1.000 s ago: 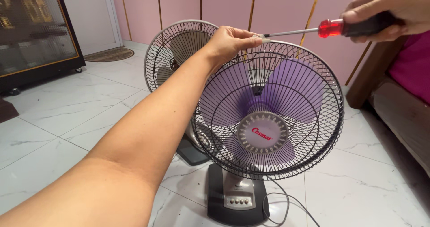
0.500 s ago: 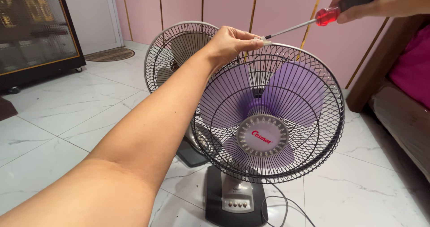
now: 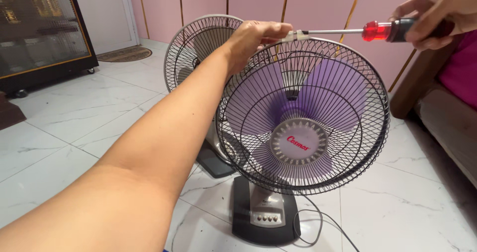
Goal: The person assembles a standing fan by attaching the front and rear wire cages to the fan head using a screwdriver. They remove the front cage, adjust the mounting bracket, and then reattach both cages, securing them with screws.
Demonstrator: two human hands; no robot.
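Black wire cage (image 3: 348,147) encloses the purple blades (image 3: 325,90).
Left hand (image 3: 256,38) pinches the cage's top clip (image 3: 292,35); right hand (image 3: 437,13) grips a red-handled screwdriver (image 3: 382,31), tip at that clip.

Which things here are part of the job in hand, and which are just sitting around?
In use: left hand at the guard's top rim, right hand holding the screwdriver, purple-bladed fan.
Lying about: second fan behind, doormat, cabinet, sofa.
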